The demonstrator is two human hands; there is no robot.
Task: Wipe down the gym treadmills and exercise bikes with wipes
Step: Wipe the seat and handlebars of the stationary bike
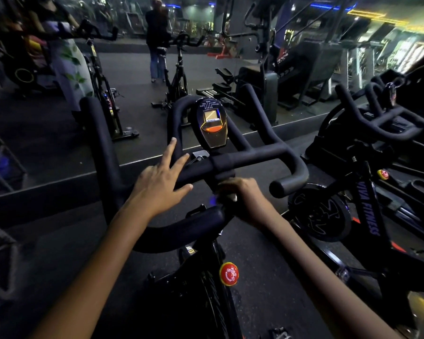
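This is a dim commercial gym. Black spin bikes [348,192] stand in a row on dark rubber flooring [267,277] facing a wall mirror [137,77], which reflects more bikes, a stair-climber machine [301,67] and treadmills [367,52].

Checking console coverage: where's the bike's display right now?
Head view, centre: the display sits on the handlebar stem, just beyond the left hand.

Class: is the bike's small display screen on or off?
On. The display screen glows pale, with an orange lit band beneath it, against the dark handlebar.
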